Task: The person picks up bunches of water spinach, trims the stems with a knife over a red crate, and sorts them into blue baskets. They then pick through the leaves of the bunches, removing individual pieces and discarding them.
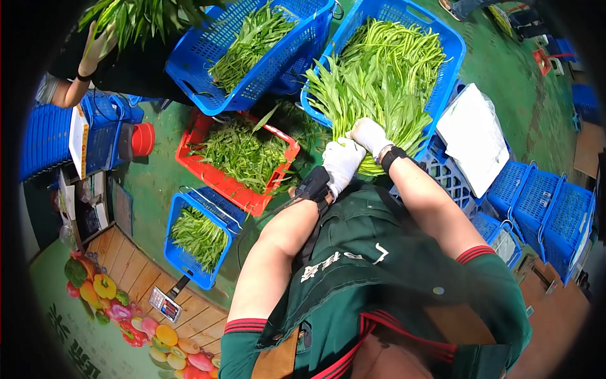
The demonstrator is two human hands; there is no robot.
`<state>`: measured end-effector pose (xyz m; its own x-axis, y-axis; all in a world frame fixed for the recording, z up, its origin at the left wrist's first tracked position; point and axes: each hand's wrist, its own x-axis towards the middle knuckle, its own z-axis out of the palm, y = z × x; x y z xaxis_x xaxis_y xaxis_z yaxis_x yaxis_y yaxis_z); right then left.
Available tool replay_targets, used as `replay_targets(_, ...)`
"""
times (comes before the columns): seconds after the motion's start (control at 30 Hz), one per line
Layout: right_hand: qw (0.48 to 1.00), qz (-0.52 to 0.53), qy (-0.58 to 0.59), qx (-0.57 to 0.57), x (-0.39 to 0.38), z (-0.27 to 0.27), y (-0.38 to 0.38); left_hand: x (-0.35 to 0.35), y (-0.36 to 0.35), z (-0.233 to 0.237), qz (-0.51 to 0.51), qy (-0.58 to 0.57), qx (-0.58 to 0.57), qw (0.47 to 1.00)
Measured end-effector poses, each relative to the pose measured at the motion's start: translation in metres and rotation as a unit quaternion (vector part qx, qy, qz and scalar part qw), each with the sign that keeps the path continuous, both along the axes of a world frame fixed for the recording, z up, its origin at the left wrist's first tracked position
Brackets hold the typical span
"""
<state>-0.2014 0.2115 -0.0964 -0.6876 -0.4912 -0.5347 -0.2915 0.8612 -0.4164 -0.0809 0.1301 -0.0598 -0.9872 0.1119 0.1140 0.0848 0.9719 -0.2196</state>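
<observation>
at the near rim of the blue lattice plastic basket (452, 58), the gloved left hand (341, 165) and right hand (369, 136) have fingers curled tight round the bunch of long, slender, pale-ended green stalks (371, 165).

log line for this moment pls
left hand: grip on greens bundle | right hand: grip on same bundle | where: over blue basket | nearby: red basket of greens
</observation>
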Motion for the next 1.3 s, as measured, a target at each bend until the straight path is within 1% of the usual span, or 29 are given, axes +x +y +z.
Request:
replay_targets(0.07,1.000,0.009,-0.017,-0.025,-0.002,0.013,0.008,-0.001,-0.002,0.002,-0.017,0.005,0.017,1.000)
replay_targets(0.13,0.999,0.035,0.026,-0.024,-0.004,0.024,0.020,0.001,-0.004,0.006,-0.025,-0.014,0.032,0.999)
replay_targets(0.17,0.997,0.067,0.037,-0.005,-0.005,0.044,0.025,0.001,-0.004,0.007,-0.030,-0.032,0.048,0.998)
replay_targets(0.2,0.997,0.070,0.038,-0.004,-0.006,0.049,0.028,-0.001,-0.005,0.010,-0.027,-0.030,0.049,0.998)
replay_targets(0.27,0.986,0.134,0.098,0.000,-0.007,0.053,0.034,-0.001,-0.005,0.014,-0.044,-0.072,0.065,0.994)
replay_targets(0.33,0.973,0.149,0.166,0.049,-0.020,0.048,0.045,0.000,-0.005,0.015,-0.032,-0.073,0.066,0.995)
replay_targets(0.4,0.974,0.102,0.198,0.040,-0.041,0.043,0.071,-0.002,-0.008,0.013,-0.021,-0.073,0.062,0.995)
replay_targets(0.43,0.975,0.056,0.216,0.005,-0.046,0.043,0.075,-0.002,-0.009,0.013,-0.027,-0.058,0.069,0.996)
replay_targets(0.47,0.973,0.010,0.230,-0.026,-0.047,0.054,0.078,0.001,-0.007,0.011,-0.034,-0.047,0.080,0.995)
replay_targets(0.5,0.973,-0.011,0.231,-0.028,-0.045,0.066,0.068,0.000,-0.005,0.012,-0.028,-0.055,0.064,0.996)
replay_targets(0.53,0.963,-0.012,0.235,-0.127,-0.042,0.069,0.056,-0.001,-0.002,0.014,-0.027,-0.055,0.067,0.996)
replay_targets(0.57,0.972,0.018,0.105,-0.212,-0.038,0.096,0.034,-0.002,-0.001,0.016,-0.023,-0.057,0.043,0.997)
replay_targets(0.6,0.925,-0.084,-0.182,-0.324,-0.028,0.116,0.014,-0.002,-0.001,0.017,-0.020,-0.063,0.018,0.998)
replay_targets(0.63,0.928,-0.085,-0.196,-0.306,-0.025,0.111,-0.002,-0.004,-0.003,0.018,-0.035,-0.068,0.055,0.995)
replay_targets(0.7,0.930,-0.086,-0.207,-0.292,-0.029,0.080,-0.014,-0.001,-0.002,0.012,-0.037,-0.056,0.044,0.997)
replay_targets(0.73,0.970,-0.066,-0.124,-0.198,-0.033,0.052,-0.013,-0.003,-0.002,0.010,-0.035,-0.040,0.038,0.998)
replay_targets(0.77,0.993,-0.046,-0.042,-0.100,-0.032,0.032,-0.012,-0.002,-0.002,0.010,-0.023,-0.033,0.045,0.998)
replay_targets(0.8,0.993,-0.045,-0.044,-0.102,-0.026,0.027,-0.014,-0.002,-0.002,0.010,-0.022,-0.034,0.043,0.998)
replay_targets(0.87,1.000,0.009,-0.006,0.002,-0.010,0.019,-0.010,-0.001,-0.002,0.011,-0.012,-0.052,0.052,0.997)
replay_targets(0.9,0.997,0.052,-0.001,-0.061,-0.002,0.012,-0.008,0.000,-0.001,0.014,-0.004,-0.032,0.036,0.999)
replay_targets(0.93,0.993,0.039,0.015,-0.106,0.002,0.004,-0.012,0.002,-0.001,0.009,-0.009,-0.034,0.039,0.999)
replay_targets(1.0,0.987,0.062,-0.032,-0.146,0.002,0.011,-0.014,0.003,-0.002,0.010,0.029,-0.008,0.052,0.998)
replay_targets(1.03,0.976,0.091,-0.039,-0.192,0.003,0.007,-0.012,0.006,-0.005,0.011,-0.021,-0.058,0.051,0.997)
replay_targets(1.07,0.977,0.087,-0.039,-0.189,0.004,0.006,-0.010,0.007,-0.005,0.012,-0.025,-0.058,0.053,0.997)
replay_targets(1.13,0.954,0.075,0.071,-0.282,0.007,0.005,-0.007,0.006,-0.004,0.014,-0.013,-0.044,0.029,0.999)
replay_targets(1.17,0.956,0.041,0.131,-0.259,0.007,0.008,-0.003,0.008,-0.004,0.011,-0.016,-0.053,0.011,0.998)
replay_targets(1.2,0.956,0.041,0.132,-0.259,0.006,0.010,0.006,0.008,-0.004,0.011,-0.017,-0.053,0.010,0.998)
replay_targets(1.27,0.993,0.039,0.100,-0.052,0.005,0.015,0.033,0.008,-0.006,0.011,-0.022,-0.042,0.021,0.999)
replay_targets(1.3,0.947,0.039,0.291,-0.132,0.014,0.010,0.040,0.005,-0.007,0.010,-0.023,-0.041,0.018,0.999)
